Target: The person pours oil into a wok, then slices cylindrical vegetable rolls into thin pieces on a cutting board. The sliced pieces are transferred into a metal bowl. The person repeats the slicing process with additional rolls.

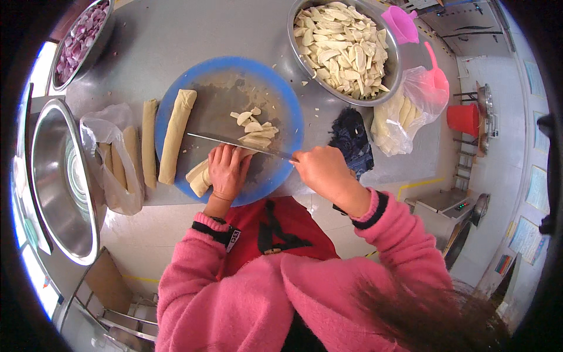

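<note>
My right hand [327,171] is closed on the handle of a kitchen knife [259,149], whose long blade lies across the near part of a round blue-rimmed cutting board [288,105]. Beneath the blade and my left hand [228,169] is a pale food roll [200,178]; my left fingers press on it, partly hiding it. Cut slices [259,132] lie just beyond the blade. One whole roll [177,136] rests on the board's left side, and another roll [149,143] lies on the metal table, left of the board. What the rolls are made of is unclear.
A steel bowl of pale slices [343,50] stands at the back right, near pink scoops [402,26], bagged rolls [402,116] and a dark cloth [354,141]. At left are more bagged rolls [118,163], an empty steel basin [66,176] and a bowl of chopped onions [81,42].
</note>
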The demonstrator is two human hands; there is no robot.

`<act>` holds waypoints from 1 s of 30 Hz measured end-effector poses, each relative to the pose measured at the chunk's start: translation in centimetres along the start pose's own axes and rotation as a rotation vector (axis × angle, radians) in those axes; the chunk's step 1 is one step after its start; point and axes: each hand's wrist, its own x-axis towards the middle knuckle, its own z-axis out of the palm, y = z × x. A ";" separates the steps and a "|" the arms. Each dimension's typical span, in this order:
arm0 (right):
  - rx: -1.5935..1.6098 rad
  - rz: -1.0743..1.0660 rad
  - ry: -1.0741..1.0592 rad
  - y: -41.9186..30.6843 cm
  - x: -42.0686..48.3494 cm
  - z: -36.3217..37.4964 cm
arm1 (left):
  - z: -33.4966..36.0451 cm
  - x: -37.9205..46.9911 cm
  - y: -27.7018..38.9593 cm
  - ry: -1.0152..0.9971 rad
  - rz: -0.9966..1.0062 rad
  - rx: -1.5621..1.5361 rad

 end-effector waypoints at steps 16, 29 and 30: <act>0.015 0.027 -0.005 -1.5 2.5 1.8 | 0.4 -1.3 -0.1 0.037 -0.036 0.042; -0.015 0.019 0.066 -2.0 2.2 2.2 | -0.2 -2.0 -0.2 0.017 -0.093 0.077; -0.020 0.014 0.050 -2.3 2.8 2.6 | -0.3 -2.0 -0.2 0.003 -0.107 0.060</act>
